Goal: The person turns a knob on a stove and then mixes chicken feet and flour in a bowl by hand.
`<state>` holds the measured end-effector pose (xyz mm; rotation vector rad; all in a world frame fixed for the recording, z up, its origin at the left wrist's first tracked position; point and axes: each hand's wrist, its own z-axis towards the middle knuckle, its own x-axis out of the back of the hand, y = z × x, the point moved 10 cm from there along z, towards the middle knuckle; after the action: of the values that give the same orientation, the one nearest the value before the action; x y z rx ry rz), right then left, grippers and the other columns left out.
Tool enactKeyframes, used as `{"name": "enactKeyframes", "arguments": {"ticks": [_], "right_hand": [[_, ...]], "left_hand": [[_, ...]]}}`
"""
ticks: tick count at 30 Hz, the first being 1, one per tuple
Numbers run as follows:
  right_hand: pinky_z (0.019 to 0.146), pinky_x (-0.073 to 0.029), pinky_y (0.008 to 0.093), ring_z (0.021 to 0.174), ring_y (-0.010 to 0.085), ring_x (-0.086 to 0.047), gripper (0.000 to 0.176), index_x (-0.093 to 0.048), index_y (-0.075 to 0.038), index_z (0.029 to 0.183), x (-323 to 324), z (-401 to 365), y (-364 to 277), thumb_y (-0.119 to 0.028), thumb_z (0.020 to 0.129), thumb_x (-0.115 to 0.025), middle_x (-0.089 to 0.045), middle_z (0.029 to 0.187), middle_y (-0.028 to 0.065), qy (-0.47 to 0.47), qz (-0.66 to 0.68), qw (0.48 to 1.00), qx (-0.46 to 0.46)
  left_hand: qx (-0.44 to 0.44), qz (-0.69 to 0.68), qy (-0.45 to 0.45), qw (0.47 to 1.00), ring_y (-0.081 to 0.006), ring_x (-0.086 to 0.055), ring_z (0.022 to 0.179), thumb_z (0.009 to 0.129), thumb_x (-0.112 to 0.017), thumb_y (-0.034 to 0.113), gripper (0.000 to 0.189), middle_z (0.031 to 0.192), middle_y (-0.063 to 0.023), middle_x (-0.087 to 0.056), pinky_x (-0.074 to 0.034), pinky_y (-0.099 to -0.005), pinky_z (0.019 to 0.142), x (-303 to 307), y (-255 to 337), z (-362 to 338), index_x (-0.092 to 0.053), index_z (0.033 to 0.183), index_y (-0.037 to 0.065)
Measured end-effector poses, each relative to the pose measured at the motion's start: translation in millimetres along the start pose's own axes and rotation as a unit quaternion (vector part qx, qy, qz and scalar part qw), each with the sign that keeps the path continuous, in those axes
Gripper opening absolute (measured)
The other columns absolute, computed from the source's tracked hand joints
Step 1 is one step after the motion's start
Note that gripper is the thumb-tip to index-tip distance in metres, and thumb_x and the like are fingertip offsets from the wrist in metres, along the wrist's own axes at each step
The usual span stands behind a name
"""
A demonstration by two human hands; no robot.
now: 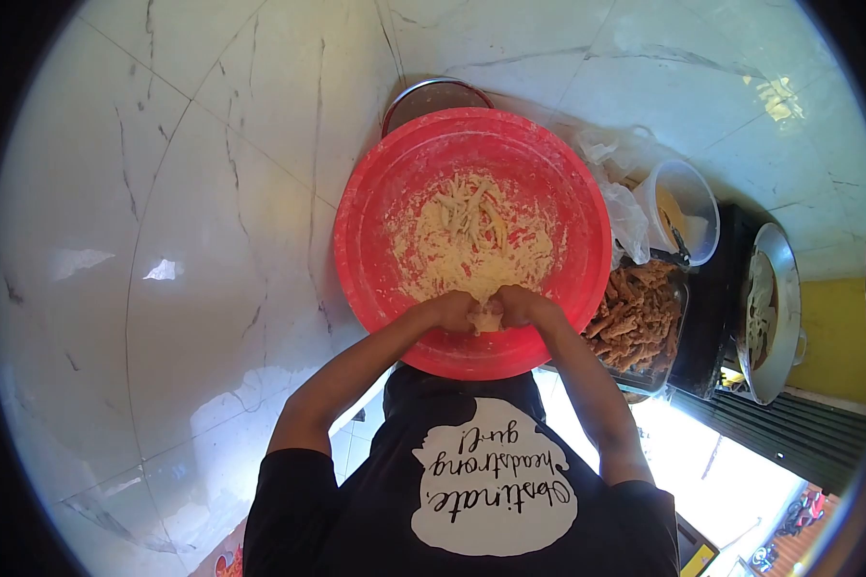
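Note:
A wide red plastic basin (370,207) holds loose pale flour (433,264) spread over its bottom. Several thin flour-coated strips (473,212) lie heaped in its middle. At the near side of the basin, my left hand (455,313) and my right hand (520,306) are close together with curled fingers. Between them shows a pale, flour-dusted lump (488,315), pressed from both sides; its kind I cannot tell. My fingertips are partly hidden by the backs of the hands.
Right of the basin sits a tray of brown fried pieces (635,317). Behind it are a plastic bag (627,221) and a clear tub (702,207) with yellowish contents. A metal pan (787,317) stands on a black stove (707,327) farther right. Tiled walls (250,173) border the left and back.

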<state>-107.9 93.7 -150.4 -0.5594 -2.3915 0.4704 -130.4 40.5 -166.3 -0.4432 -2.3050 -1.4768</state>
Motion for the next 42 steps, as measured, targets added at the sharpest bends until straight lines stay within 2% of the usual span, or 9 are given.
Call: {"name": "enactKeyframes", "arguments": {"ticks": [6, 15, 24, 26, 30, 35, 39, 41, 42], "right_hand": [[0.077, -0.047, 0.0320, 0.090, 0.0255, -0.059, 0.047, -0.061, -0.006, 0.101, -1.8, -3.5, 0.4, -0.011, 0.055, -0.072, -0.063, 0.092, 0.0133, -0.027, 0.048, 0.998, 0.002], [0.072, -0.047, 0.0302, 0.082, 0.0228, -0.060, 0.038, -0.064, -0.006, 0.094, 0.5, -1.5, 8.7, -0.018, 0.060, -0.073, -0.064, 0.086, 0.0124, -0.013, 0.026, 0.999, -0.020], [0.070, -0.046, 0.0319, 0.078, 0.0245, -0.061, 0.024, -0.064, -0.005, 0.091, 23.5, 1.7, 9.8, -0.013, 0.069, -0.065, -0.063, 0.082, 0.0157, 0.085, 0.100, 0.991, 0.037], [0.071, -0.046, 0.0328, 0.079, 0.0262, -0.060, 0.025, -0.063, -0.005, 0.093, 25.1, 4.7, 9.1, -0.011, 0.069, -0.064, -0.063, 0.084, 0.0166, 0.097, 0.113, 0.988, 0.050], [0.077, -0.046, 0.0364, 0.089, 0.0320, -0.058, 0.026, -0.062, -0.005, 0.095, 38.7, 1.4, 17.8, -0.004, 0.069, -0.056, -0.061, 0.090, 0.0191, 0.188, 0.024, 0.982, -0.014], [0.078, -0.046, 0.0373, 0.092, 0.0329, -0.056, 0.030, -0.061, -0.004, 0.095, 45.2, 1.2, 17.2, -0.002, 0.066, -0.055, -0.060, 0.093, 0.0190, 0.249, 0.016, 0.968, -0.001], [0.081, -0.046, 0.0356, 0.094, 0.0307, -0.056, 0.035, -0.061, -0.006, 0.101, 22.3, 5.0, 11.7, -0.005, 0.065, -0.057, -0.060, 0.098, 0.0176, 0.127, -0.028, 0.991, -0.033], [0.082, -0.046, 0.0350, 0.096, 0.0297, -0.056, 0.040, -0.060, -0.008, 0.105, 10.3, 7.4, 11.6, -0.008, 0.065, -0.060, -0.059, 0.101, 0.0168, 0.082, -0.034, 0.995, -0.040], [0.081, -0.046, 0.0341, 0.093, 0.0292, -0.058, 0.037, -0.062, -0.009, 0.102, 6.3, 7.4, 9.2, -0.010, 0.065, -0.061, -0.061, 0.098, 0.0165, 0.076, -0.029, 0.996, -0.034]], "left_hand": [[0.022, 0.054, -0.093, 0.994, -0.0322, -0.059, 0.077, 0.068, -0.065, 0.033, 0.033, 0.076, -0.0186, -0.060, -0.045, -0.0379, 0.069, -16.8, 22.2, -7.7, -0.062, 0.083, 0.003], [-0.065, 0.008, 0.050, 0.997, -0.0306, -0.060, 0.075, 0.080, -0.054, 0.024, 0.025, 0.072, -0.0183, -0.060, -0.045, -0.0393, 0.068, 6.1, 36.1, -8.3, -0.060, 0.084, 0.000], [0.098, -0.162, 0.001, 0.982, -0.0248, -0.061, 0.069, 0.072, -0.064, 0.014, 0.019, 0.074, -0.0176, -0.061, -0.047, -0.0328, 0.063, 22.5, 1.6, -11.8, -0.061, 0.084, -0.001], [0.074, -0.081, 0.162, 0.981, -0.0269, -0.061, 0.073, 0.072, -0.065, 0.019, 0.024, 0.076, -0.0193, -0.061, -0.048, -0.0338, 0.066, 56.1, -1.4, -19.0, -0.061, 0.082, -0.003], [0.208, 0.076, 0.216, 0.951, -0.0302, -0.061, 0.080, 0.068, -0.066, 0.018, 0.022, 0.079, -0.0218, -0.062, -0.048, -0.0385, 0.066, 59.8, -39.9, -29.5, -0.063, 0.080, -0.001], [0.103, 0.044, -0.073, 0.991, -0.0309, -0.060, 0.078, 0.066, -0.065, 0.017, 0.024, 0.082, -0.0181, -0.062, -0.047, -0.0347, 0.069, -14.2, -29.8, -0.3, -0.061, 0.085, 0.003], [-0.017, -0.187, -0.110, 0.976, -0.0301, -0.061, 0.076, 0.062, -0.067, 0.019, 0.028, 0.081, -0.0172, -0.062, -0.048, -0.0362, 0.066, -12.8, 11.9, -1.9, -0.061, 0.082, 0.000], [0.041, -0.089, 0.176, 0.979, -0.0295, -0.060, 0.074, 0.060, -0.069, 0.021, 0.027, 0.078, -0.0170, -0.062, -0.047, -0.0356, 0.066, 44.4, 0.5, -11.9, -0.063, 0.079, 0.003], [0.041, -0.090, 0.176, 0.980, -0.0295, -0.060, 0.074, 0.060, -0.069, 0.021, 0.027, 0.078, -0.0170, -0.062, -0.047, -0.0356, 0.066, 44.1, -2.6, -11.3, -0.063, 0.079, 0.003]]}}
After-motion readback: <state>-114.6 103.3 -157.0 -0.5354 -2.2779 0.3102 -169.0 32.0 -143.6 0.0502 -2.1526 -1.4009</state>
